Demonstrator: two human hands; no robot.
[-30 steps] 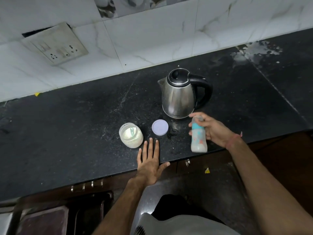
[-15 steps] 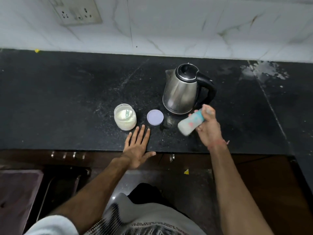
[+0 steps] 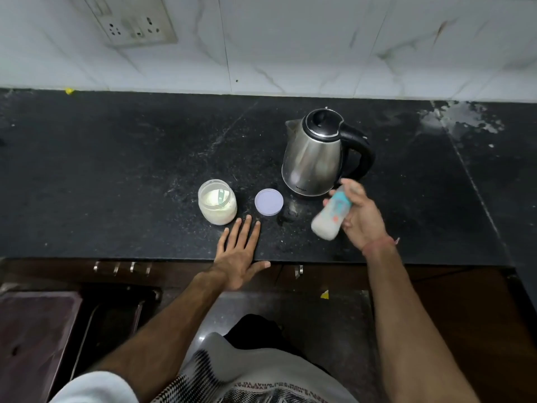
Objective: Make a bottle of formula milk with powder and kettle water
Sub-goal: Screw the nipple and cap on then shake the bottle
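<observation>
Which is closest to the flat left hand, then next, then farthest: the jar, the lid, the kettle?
From the left hand:
1. Jar, just past the fingertips, slightly left. The lid, slightly right, is too close to call against it.
2. Kettle, farthest, back right.

Powder jar (image 3: 217, 202) left on worktop (image 3: 116, 175), lid (image 3: 268, 202) right of it, kettle (image 3: 315, 154) behind (further right).

Dim, soft light; bottle (image 3: 331, 216) motion-blurred, wide-angle edges bowed
</observation>
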